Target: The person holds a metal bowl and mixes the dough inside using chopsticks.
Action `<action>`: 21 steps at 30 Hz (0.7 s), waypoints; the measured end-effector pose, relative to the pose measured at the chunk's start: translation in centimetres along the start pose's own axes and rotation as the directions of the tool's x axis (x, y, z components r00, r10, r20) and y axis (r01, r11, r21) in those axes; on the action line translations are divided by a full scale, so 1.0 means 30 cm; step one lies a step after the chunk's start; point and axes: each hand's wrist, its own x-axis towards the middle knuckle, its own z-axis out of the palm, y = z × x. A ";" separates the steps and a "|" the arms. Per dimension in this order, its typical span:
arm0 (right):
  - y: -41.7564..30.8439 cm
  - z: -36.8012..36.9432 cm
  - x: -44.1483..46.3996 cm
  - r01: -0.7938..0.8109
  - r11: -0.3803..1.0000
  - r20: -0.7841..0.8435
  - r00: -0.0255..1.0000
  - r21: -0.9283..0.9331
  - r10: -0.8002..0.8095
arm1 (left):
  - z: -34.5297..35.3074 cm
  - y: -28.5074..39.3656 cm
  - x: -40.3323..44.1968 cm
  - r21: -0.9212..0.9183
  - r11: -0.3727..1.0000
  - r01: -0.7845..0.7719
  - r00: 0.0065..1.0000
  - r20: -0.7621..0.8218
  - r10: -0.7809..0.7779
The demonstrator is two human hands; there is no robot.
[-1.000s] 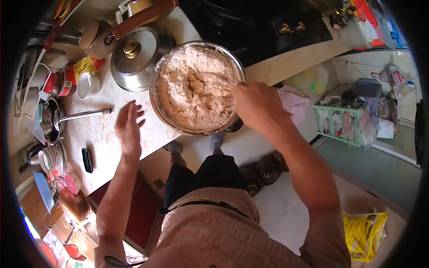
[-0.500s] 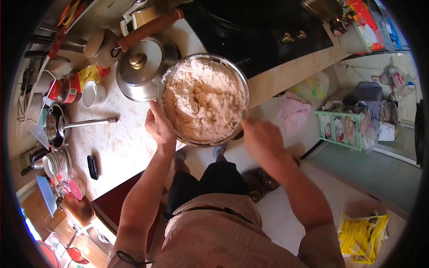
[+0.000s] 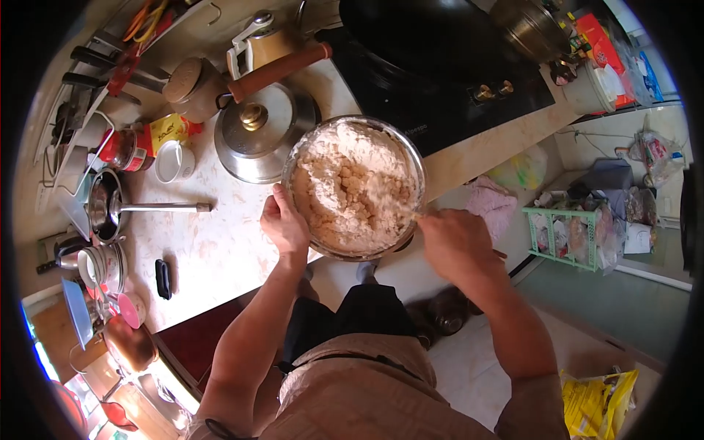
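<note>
A round metal bowl (image 3: 420,158) holds crumbly, pale floury dough (image 3: 345,187). On its lower-left rim, my left hand (image 3: 286,224) is closed, with the thumb up along the side and the fingers partly hidden underneath. My right hand (image 3: 458,238) is wrapped around chopsticks (image 3: 411,213) at the bowl's right edge; their tips are blurred in the dough and a brown end sticks out behind the fist. Right behind the bowl stands a lidded metal pot (image 3: 257,136).
A wok (image 3: 411,33) sits on the black stove (image 3: 447,110) beyond the bowl. On the counter (image 3: 213,249) are a white cup (image 3: 174,161), a long-handled ladle (image 3: 165,207) and a small black object (image 3: 163,279). A green basket (image 3: 561,235) is at the right.
The view has shifted, so the surroundings appear lower and further right. My right hand and the chopsticks have moved slightly relative to the bowl. The left hand keeps its hold.
</note>
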 end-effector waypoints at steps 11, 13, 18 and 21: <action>-0.057 0.011 -0.024 0.054 0.999 0.023 0.998 -0.001 -0.054 | -0.031 0.010 0.007 0.145 0.987 0.065 0.995 0.070 -0.075; -0.069 -0.001 -0.041 0.150 0.986 -0.048 0.987 -0.073 -0.154 | -0.018 0.033 -0.007 0.122 0.986 0.117 0.989 0.077 -0.127; 0.024 0.064 0.016 0.150 0.986 -0.019 0.988 -0.074 -0.151 | -0.003 0.030 -0.016 0.172 0.984 -0.045 0.999 -0.022 0.050; 0.017 -0.002 0.011 0.090 0.989 -0.023 0.995 -0.119 -0.093 | -0.008 0.023 -0.010 0.217 0.974 -0.067 0.997 -0.016 0.072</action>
